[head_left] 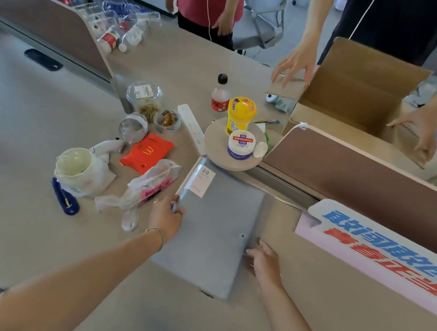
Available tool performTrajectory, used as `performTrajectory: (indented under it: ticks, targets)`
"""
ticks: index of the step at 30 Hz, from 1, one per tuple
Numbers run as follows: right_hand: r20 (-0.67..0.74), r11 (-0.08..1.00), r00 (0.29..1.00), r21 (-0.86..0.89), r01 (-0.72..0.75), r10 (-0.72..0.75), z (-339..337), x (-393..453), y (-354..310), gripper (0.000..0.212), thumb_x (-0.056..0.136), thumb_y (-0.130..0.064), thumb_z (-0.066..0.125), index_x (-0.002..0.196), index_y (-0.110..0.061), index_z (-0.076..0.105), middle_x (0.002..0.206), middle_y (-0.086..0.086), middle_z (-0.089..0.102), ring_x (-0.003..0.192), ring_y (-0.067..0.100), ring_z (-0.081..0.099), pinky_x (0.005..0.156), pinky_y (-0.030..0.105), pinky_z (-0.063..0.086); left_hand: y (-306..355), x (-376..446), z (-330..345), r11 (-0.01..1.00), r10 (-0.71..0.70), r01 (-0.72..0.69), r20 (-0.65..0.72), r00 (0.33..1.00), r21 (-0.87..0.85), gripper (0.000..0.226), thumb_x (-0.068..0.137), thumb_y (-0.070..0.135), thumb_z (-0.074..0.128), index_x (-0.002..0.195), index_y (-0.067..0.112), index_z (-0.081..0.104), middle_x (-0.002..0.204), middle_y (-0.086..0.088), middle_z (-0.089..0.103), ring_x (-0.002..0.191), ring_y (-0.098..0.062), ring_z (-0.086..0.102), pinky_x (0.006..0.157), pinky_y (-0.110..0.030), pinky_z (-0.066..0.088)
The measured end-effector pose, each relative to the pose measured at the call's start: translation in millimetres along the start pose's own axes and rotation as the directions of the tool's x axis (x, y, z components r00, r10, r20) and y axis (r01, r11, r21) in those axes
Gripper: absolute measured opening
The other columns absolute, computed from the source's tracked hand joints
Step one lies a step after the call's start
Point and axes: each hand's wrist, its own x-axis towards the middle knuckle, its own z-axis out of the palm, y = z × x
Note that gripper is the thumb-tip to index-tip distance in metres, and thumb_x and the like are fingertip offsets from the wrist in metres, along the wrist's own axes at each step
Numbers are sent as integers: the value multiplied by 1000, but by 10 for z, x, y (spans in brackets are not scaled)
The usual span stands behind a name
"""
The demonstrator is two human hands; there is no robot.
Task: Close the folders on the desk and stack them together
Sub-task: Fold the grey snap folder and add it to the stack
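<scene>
Head view: one grey folder [212,230], two hands [166,218] at its edges.

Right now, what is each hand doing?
Left hand: closed, gripping the gray folder at its spine edge.
Right hand: open, fingers resting on the folder's right edge.

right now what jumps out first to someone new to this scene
A grey folder lies closed in the middle of the desk, the left hand gripping its spine edge and the right hand on its opposite edge. Left of it sits snack clutter with a red McDonald's box.
</scene>
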Motion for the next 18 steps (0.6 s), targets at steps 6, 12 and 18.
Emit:
performTrajectory:
  ticks: [6,12,18]
  targets:
    - [34,999,999,8,-36,36,142,289,112,93,61,-20,65,150,-22,37,140,11,58,116,27,62,102,45,50,-62,194,-43,945,64,-42,-60,996,324,38,86,33,55,124,37,56,110,-3,67,98,-31,64,88,-43,54]
    - [54,999,998,14,-36,36,231,-12,-89,66,85,9,52,148,-8,39,114,-1,59,107,30,62,93,39,49,-36,205,-41,952,-13,18,-18,1000,305,38,91,34,53,127,26,55,123,-7,63,108,-35,61,88,-35,46]
    - [85,996,993,34,-86,83,223,11,-105,54,84,3,54,129,-25,50,102,-3,67,91,18,62,69,27,45,-40,181,-13,993,-95,88,85,992,79,48,95,33,45,142,31,44,117,-12,64,98,-31,63,85,-40,51]
